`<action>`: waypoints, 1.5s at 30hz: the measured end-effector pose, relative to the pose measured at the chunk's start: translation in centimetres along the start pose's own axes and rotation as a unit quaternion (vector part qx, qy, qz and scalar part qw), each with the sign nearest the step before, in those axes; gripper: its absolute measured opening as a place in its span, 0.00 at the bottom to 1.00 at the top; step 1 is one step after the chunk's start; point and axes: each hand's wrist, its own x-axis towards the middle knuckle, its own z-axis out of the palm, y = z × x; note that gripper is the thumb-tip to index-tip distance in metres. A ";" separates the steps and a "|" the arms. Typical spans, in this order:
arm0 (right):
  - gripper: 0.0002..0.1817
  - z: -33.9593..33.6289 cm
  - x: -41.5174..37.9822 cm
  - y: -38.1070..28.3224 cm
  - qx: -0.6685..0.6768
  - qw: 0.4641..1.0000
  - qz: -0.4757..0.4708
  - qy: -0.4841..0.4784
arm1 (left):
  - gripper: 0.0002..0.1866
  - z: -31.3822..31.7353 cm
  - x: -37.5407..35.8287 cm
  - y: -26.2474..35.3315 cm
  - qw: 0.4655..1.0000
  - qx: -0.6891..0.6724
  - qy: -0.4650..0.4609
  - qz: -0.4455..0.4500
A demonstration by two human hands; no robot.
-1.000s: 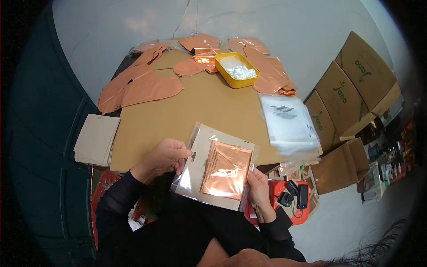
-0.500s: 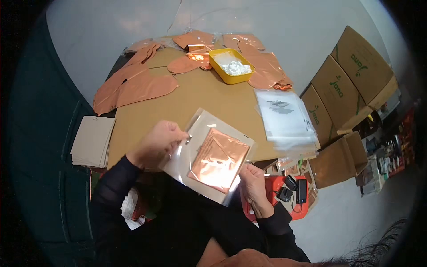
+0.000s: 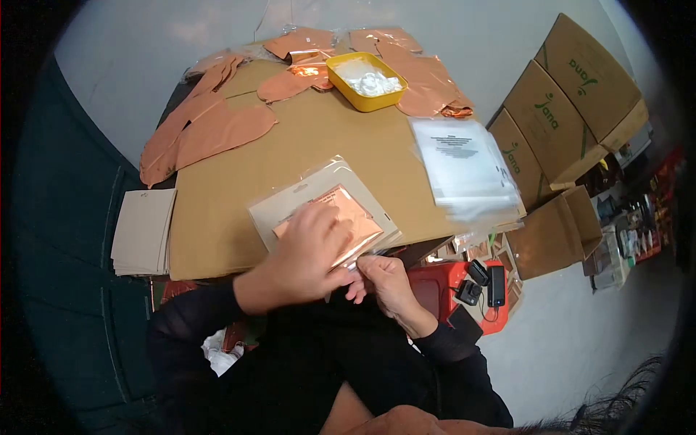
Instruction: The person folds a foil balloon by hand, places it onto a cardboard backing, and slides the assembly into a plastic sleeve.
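A clear plastic bag point(image 3: 370, 190) with a grey card and a folded copper-coloured foil piece point(image 3: 357, 219) inside lies at the table's near edge. Across the foil's left part reaches my left hand point(image 3: 308, 250), its fingers bent over the bag and its thumb near the bag's bottom edge. My right hand point(image 3: 391, 286) is closed at the bag's lower corner, pinching the plastic there. Both hands' fingertips are close together at that corner.
Copper-coloured foil shapes point(image 3: 225, 134) and a yellow tray point(image 3: 366, 101) of white material lie on the cardboard-topped table point(image 3: 319, 138). Clear bags point(image 3: 464, 163) are at right, grey cards point(image 3: 141, 232) at left. Cartons point(image 3: 554, 119) and a red stool point(image 3: 435, 286) stand right.
The bag has gone from being held up between both hands to resting on the table edge, turned. My left hand has moved right over it, towards my right hand. The view has shifted slightly.
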 end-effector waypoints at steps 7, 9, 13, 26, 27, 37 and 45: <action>0.16 0.0 -0.1 0.3 -0.020 0.999 -0.009 -0.028 | 0.30 2.3 0.0 0.3 1.000 0.026 0.004 0.009; 0.15 0.0 0.1 0.4 -0.005 0.999 -0.002 -0.036 | 0.30 2.5 -0.1 0.2 1.000 0.028 0.009 0.010; 0.14 -0.1 0.5 0.9 0.004 0.999 0.001 -0.047 | 0.30 2.8 -0.2 0.2 0.999 0.032 0.018 0.006; 0.13 0.0 0.6 0.6 0.020 0.998 0.027 -0.052 | 0.25 2.6 -0.4 -0.2 0.998 0.022 0.051 -0.026; 0.13 0.1 0.5 0.6 0.023 0.998 0.029 -0.050 | 0.26 2.5 -0.3 -0.3 0.998 0.021 0.054 -0.027; 0.14 2.4 1.9 -3.4 -0.020 0.996 0.054 -0.071 | 0.27 0.3 0.2 -2.2 0.989 0.092 0.110 -0.030; 0.14 2.4 1.3 -8.2 -0.102 0.991 0.000 -0.086 | 0.28 -1.0 0.1 -3.9 0.991 0.132 0.033 -0.018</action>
